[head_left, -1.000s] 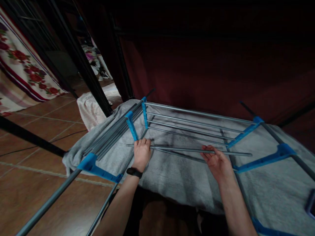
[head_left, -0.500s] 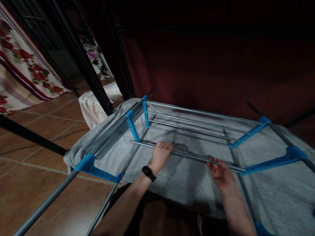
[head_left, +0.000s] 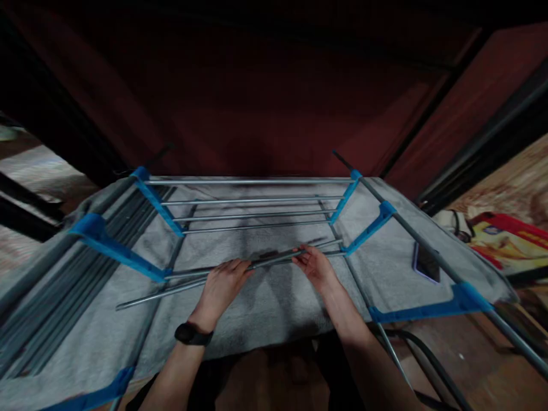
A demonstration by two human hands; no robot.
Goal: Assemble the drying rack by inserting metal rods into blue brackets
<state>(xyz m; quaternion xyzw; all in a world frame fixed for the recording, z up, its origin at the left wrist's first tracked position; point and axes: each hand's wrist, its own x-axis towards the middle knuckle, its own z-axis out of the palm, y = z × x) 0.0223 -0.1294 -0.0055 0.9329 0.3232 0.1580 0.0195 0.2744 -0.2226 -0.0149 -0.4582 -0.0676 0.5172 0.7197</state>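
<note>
My left hand (head_left: 226,279), with a dark band on its wrist, wraps over a loose grey metal tube (head_left: 158,294) near its middle. Farther along the same tube, my right hand (head_left: 315,267) pinches it between thumb and fingers. The loose tube lies slantwise, its left end jutting out toward me. It crosses close to another tube (head_left: 188,274) that spans from the left blue plastic bracket (head_left: 122,251) to the right blue bracket (head_left: 369,229). Behind, several parallel rods (head_left: 252,200) join the far pair of brackets.
A bundle of grey tubes (head_left: 81,279) lies at the left on the grey cloth (head_left: 257,322). A phone (head_left: 426,262) rests at the right beside the side pole. Beyond stand dark red panels (head_left: 257,137); a red and yellow package (head_left: 509,240) sits at far right.
My view has swung to the right, bringing the phone and package into sight. The loose tube has turned out of line with the fixed one, its left end now nearer me.
</note>
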